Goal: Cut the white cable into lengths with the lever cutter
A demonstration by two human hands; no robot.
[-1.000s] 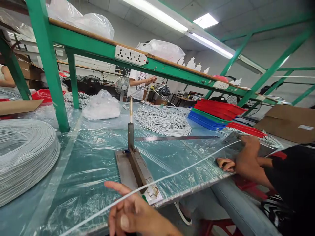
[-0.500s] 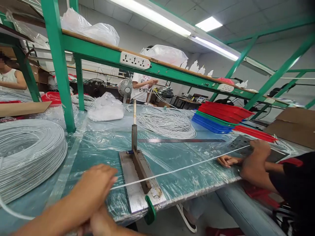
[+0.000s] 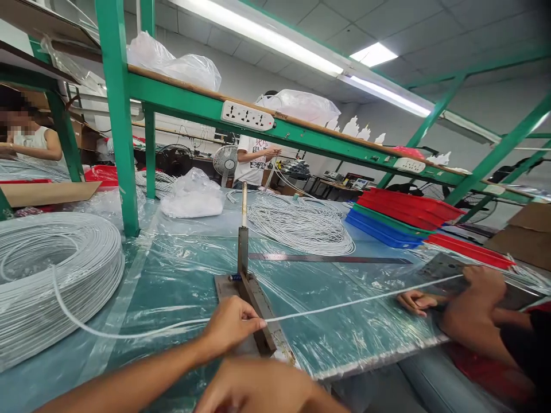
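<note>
The left hand (image 3: 230, 327) has its grip pinched shut on a white cord (image 3: 344, 302), thumb and fingertips closed on it just beside the blade of a metal lever cutter (image 3: 253, 298) that sits on the plastic-covered surface (image 3: 181, 275). From that pinch the cord runs two ways: leftward in a slack curve back to a large coil of white cord (image 3: 47, 275) lying on the surface, and rightward in a taut straight line across the cutter's base to a co-worker's hand (image 3: 477, 298), which rests at the far end beside a flat grey plate (image 3: 447, 267). The right hand (image 3: 258, 390) shows only as a blurred shape at the bottom edge, below the left one; whether its grip is apart or together cannot be told. The cutter's handle stands upright. Beyond it lie a long steel ruler (image 3: 327, 258), a loose heap of cut cords (image 3: 301, 223) and a stack of red, green and blue trays (image 3: 400, 215). A green frame (image 3: 118, 115) carries a shelf with a power strip (image 3: 247, 116) fixed to its edge.
</note>
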